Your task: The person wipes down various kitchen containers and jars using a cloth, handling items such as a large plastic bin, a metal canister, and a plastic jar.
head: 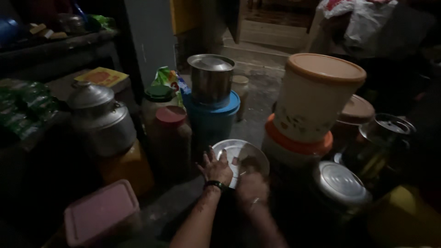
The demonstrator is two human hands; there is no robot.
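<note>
A round steel plate or lid (241, 154) lies low in the middle of the dim view, among storage containers. My left hand (216, 167), with a dark band at the wrist, rests flat on its left rim with fingers spread. My right hand (251, 186) grips the plate's near edge, fingers curled; a ring shows on one finger. What lies under the plate is hidden in the dark.
A steel pot (210, 78) stands on a blue bin (212, 117). Jars with a red lid (170, 115) and a green lid (159, 93) stand left. There is a cream tub with an orange lid (317, 98) right, a metal can (101, 119) left, and a pink box (102, 211) near.
</note>
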